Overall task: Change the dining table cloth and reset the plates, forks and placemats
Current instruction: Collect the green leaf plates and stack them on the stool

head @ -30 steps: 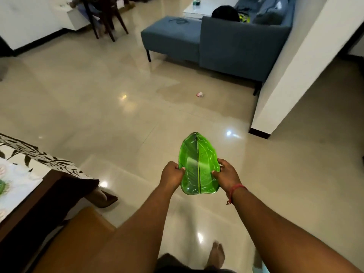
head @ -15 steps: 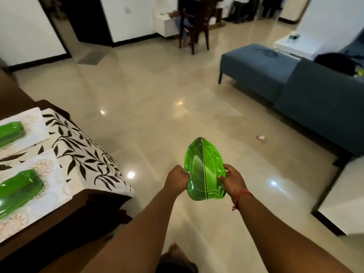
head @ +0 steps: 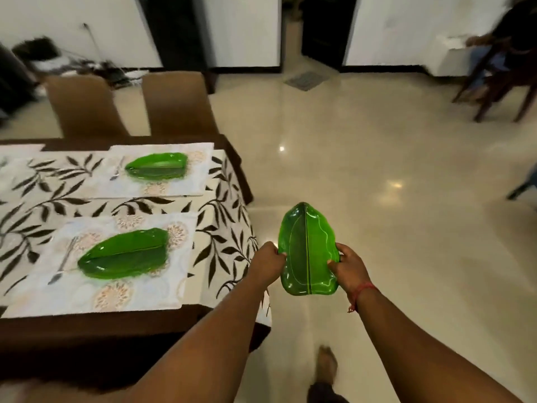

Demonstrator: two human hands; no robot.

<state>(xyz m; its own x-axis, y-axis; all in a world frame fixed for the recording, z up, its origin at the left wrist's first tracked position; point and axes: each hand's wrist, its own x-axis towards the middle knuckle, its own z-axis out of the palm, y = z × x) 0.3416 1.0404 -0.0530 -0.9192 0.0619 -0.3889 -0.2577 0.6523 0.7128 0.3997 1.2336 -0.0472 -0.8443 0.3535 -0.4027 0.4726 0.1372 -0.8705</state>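
Green and leaf-shaped, the held plate (head: pixel 308 251) hangs over the floor (head: pixel 392 228) just past the table's (head: pixel 87 330) right edge. The left hand (head: pixel 268 261) grips its left rim and the right hand (head: pixel 348 266) pinches its right rim. On the table, a leaf-print cloth (head: pixel 226 237) carries two placemats, near (head: pixel 96 266) and far (head: pixel 157 170), each bearing a green plate (head: pixel 125 254) (head: pixel 157 170) with a fork (head: pixel 64 260) (head: pixel 117 168) at its left.
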